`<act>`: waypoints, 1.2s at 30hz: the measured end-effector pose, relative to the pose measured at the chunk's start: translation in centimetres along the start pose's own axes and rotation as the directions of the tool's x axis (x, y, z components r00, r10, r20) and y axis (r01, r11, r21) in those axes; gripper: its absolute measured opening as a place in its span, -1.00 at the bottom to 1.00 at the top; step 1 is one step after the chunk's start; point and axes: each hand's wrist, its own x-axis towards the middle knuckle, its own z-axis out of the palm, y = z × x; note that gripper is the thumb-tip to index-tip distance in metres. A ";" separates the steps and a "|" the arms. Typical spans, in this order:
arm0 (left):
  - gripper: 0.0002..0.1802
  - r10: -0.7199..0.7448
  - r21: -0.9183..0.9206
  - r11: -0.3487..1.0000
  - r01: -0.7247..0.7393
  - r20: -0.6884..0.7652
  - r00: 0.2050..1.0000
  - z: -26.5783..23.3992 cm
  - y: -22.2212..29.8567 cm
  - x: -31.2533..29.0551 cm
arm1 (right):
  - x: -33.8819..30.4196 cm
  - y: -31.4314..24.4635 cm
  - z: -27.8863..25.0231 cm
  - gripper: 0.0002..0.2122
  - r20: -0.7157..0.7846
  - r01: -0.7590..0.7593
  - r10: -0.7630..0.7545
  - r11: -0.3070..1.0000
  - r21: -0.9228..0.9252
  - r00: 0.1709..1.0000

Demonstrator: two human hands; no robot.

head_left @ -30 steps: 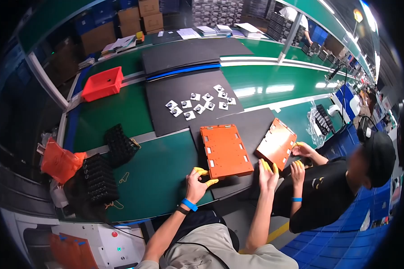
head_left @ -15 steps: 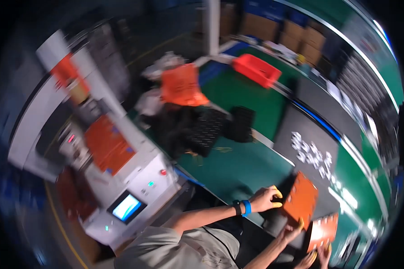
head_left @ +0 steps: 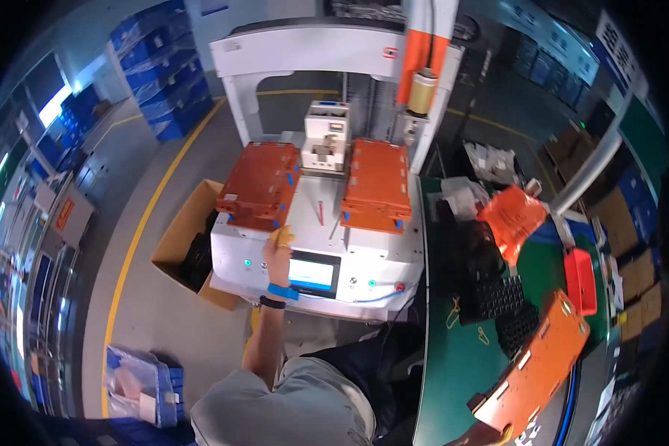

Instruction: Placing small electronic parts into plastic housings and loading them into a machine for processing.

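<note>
My left hand [head_left: 279,249], with yellow finger covers and a blue wristband, reaches over the front of a white machine [head_left: 379,256]. Its fingers look apart and hold nothing I can see. They are close to the lower right corner of the left orange fixture [head_left: 256,182]. A second orange fixture [head_left: 377,182] lies on the machine's right side. At the lower right, my right hand [head_left: 492,433] grips the near end of a long orange plate [head_left: 539,364], tilted above the green bench. Most of this hand is cut off or hidden.
A small white device [head_left: 325,137] stands between the fixtures, with a red pen-like item [head_left: 321,213] before it. A screen [head_left: 312,273] is on the machine's front. Black trays [head_left: 498,299], an orange bag [head_left: 514,215] and a red bin [head_left: 580,281] lie right. A cardboard box [head_left: 178,249] stands left.
The view has swung left onto the machine. My left hand has moved from beside the orange plate to the machine. My right hand keeps hold of the plate. Another person's hands have left view.
</note>
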 end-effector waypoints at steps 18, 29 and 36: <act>-0.51 -0.141 0.184 0.964 0.194 -0.265 0.954 -4.8 -3.6 13.4 | 2.6 17.0 22.5 -0.45 0.425 -0.589 0.527 0.808 0.019 0.736; -0.63 0.078 0.382 0.923 0.046 -0.304 0.949 -4.8 -0.9 13.6 | 2.2 17.6 24.2 -0.42 0.462 -0.563 0.525 0.824 -0.064 0.715; -0.61 -0.306 -0.812 0.523 0.258 0.104 0.946 -5.4 0.5 19.0 | 1.9 17.1 25.4 -0.41 0.429 -0.561 0.540 0.823 -0.089 0.724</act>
